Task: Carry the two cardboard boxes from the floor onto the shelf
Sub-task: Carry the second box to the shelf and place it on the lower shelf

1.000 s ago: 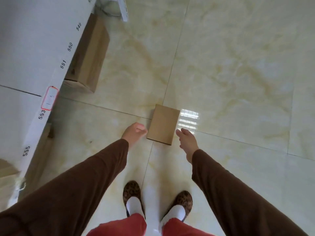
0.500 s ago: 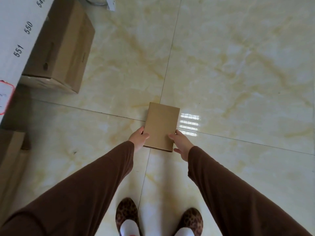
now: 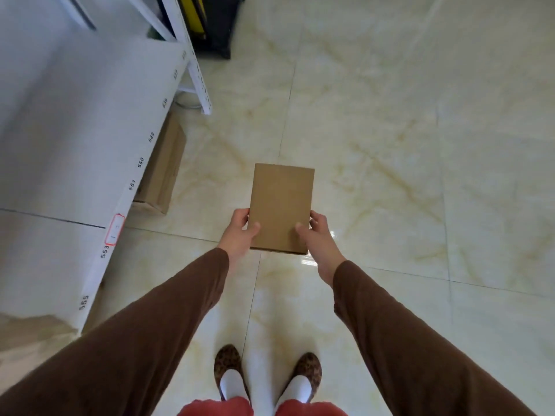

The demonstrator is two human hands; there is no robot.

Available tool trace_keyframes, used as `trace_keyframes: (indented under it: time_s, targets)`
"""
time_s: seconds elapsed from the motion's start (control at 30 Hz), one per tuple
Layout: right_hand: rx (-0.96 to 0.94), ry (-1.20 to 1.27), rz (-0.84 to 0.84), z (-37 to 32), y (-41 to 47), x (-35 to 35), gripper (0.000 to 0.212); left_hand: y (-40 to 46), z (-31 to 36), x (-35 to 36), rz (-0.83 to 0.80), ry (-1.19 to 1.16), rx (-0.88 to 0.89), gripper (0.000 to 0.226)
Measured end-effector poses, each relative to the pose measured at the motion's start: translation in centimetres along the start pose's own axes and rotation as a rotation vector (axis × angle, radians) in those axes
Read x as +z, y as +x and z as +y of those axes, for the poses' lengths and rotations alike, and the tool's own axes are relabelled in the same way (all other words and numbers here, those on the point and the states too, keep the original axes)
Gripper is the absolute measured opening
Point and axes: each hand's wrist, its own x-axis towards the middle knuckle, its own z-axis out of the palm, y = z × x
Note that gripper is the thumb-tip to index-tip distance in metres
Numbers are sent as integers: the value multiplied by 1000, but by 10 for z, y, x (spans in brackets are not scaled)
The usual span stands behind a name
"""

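Note:
A small flat cardboard box (image 3: 281,202) is held off the floor in front of me, level, its long side pointing away. My left hand (image 3: 240,232) grips its near left edge, thumb on top. On the near right edge my right hand (image 3: 315,234) grips the same way. A white shelf (image 3: 75,139) with numbered labels along its front edge runs along the left. On the floor under that edge lies a larger cardboard box (image 3: 163,166), partly hidden by the shelf.
A white slotted upright (image 3: 199,82) of the shelf stands at the shelf's far end, with a black and yellow object (image 3: 211,22) behind it. Another cardboard surface (image 3: 27,331) shows at the lower left. Glossy tiled floor (image 3: 405,163) spreads to the right. My feet (image 3: 264,376) are below.
Both hands closed on the small box on the floor and lifted it up toward me. My view rose, bringing the shelf top into sight.

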Motion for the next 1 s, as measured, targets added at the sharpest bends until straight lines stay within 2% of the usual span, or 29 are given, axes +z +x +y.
trace_keyframes:
  time_s: [0.07,0.23,0.47,0.6,0.73,0.8,1.0]
  targets:
    - [-78,21,17,-53,-46,-10,52,-48,70,4,3,-1,64,25]
    - [-292,91,58,-180,-156,-36,43,-160,221,11,-23,-10,255,29]
    - [-648,89,167,-309,-286,-75,40,-290,367,23,23,-27,538,42]
    - [-787,53,176,-347,-341,-103,47,-340,419,29,-34,-101,593,59]
    - [-874,3,196,-370,-376,-129,49,-371,444,40,-155,-126,649,51]
    - [-910,-5,205,-380,-386,-136,49,-378,448,48,-173,-147,660,54]
    - [-920,-58,282,-411,-377,-144,48,-365,465,61,-296,-332,529,57]
